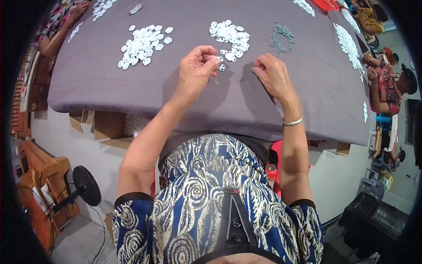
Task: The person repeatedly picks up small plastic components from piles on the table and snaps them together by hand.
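Note:
My left hand (pixel 195 68) pinches a small white plastic piece (pixel 218 58) with dark holes between thumb and fingers, above the grey-covered table. Just below its fingertips lies a similar white piece (pixel 222 67). My right hand (pixel 270 74), with a silver bangle at the wrist, hovers to the right with thumb and fingers pressed together; whatever they hold, if anything, is too small to make out. A pile of white plastic pieces (pixel 231 36) lies just beyond my left hand. Beyond my right hand is a ring-shaped heap of small grey screws (pixel 281 38).
Another heap of white pieces (pixel 143 45) lies to the left on the grey cloth (pixel 110 88). More white pieces (pixel 348 46) run along the right side. Other people sit at the left and right edges. A black fan (pixel 86 185) stands at lower left, beside cardboard boxes (pixel 110 125).

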Demonstrator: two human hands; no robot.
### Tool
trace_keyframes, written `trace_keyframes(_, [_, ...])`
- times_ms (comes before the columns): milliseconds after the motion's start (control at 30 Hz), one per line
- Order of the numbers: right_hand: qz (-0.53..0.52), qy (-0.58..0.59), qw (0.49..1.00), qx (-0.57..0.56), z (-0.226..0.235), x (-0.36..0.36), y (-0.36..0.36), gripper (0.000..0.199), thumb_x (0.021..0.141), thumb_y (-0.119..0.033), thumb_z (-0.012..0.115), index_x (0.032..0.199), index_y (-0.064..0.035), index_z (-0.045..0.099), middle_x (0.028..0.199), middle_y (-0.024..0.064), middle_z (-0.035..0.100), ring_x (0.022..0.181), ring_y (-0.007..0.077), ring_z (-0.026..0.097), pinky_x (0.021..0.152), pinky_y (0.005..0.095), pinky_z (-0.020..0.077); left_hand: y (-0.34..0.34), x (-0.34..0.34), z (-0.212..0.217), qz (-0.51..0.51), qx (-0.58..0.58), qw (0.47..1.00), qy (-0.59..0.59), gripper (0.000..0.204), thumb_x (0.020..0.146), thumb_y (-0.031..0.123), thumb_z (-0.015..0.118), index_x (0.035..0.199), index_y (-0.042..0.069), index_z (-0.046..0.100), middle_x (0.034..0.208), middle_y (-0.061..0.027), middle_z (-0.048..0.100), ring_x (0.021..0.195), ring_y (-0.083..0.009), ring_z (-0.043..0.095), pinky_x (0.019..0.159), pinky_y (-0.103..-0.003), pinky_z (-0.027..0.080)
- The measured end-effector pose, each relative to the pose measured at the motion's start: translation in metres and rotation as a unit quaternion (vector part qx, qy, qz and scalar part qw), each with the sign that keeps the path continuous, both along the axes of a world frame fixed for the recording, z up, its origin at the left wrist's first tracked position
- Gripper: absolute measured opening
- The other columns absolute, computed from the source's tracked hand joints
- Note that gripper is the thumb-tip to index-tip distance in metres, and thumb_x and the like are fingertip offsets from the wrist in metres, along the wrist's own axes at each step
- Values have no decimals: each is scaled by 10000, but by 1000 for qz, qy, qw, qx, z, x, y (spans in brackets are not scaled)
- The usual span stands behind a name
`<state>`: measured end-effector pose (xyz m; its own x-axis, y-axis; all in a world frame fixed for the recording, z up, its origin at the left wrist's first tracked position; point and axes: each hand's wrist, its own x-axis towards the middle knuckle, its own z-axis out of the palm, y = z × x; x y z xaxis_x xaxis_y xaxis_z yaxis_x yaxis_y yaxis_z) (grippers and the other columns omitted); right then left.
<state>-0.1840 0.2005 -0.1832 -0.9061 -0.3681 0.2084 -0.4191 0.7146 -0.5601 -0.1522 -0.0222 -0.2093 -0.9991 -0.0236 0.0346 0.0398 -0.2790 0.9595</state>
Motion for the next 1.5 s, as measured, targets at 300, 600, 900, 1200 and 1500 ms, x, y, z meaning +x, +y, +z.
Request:
trace_keyframes(300, [9,-16,995,-102,2,9,-20,104,813,-66,588,820,2,509,743,131,534,653,273,532,614,370,438,14,7,2,-32,4,999,-28,218,846,25,639,1053,9,569,835,-12,579,712,-71,556,607,-205,475])
trace_keyframes(600, [19,-264,884,-385,1,16,-42,77,891,-90,585,920,-22,611,714,-50,509,647,38,471,550,201,388,16,7,-4,-69,-48,996,-13,234,855,29,626,1076,9,551,793,8,564,679,-47,531,580,-182,449])
trace_keyframes(900, [18,-294,861,-414,-10,11,-41,132,895,-147,636,927,-20,655,770,-18,591,627,39,493,562,187,410,16,7,0,-86,-70,994,-5,246,808,4,623,1035,25,530,691,44,489,621,-30,479,550,-209,418])
trace_keyframes(1200, [44,-303,868,-391,-9,9,-37,142,900,-162,632,917,-22,647,765,-26,586,640,34,501,569,182,418,14,7,3,-116,-80,990,-15,303,852,13,603,1138,29,502,767,33,523,680,-33,515,584,-185,438])
trace_keyframes(1500, [39,-319,873,-368,-5,11,-38,141,911,-173,618,916,-34,639,777,-38,574,661,26,494,588,173,415,13,8,2,-118,-86,989,-8,320,839,-1,609,1141,30,507,759,33,514,671,-34,500,577,-188,425])
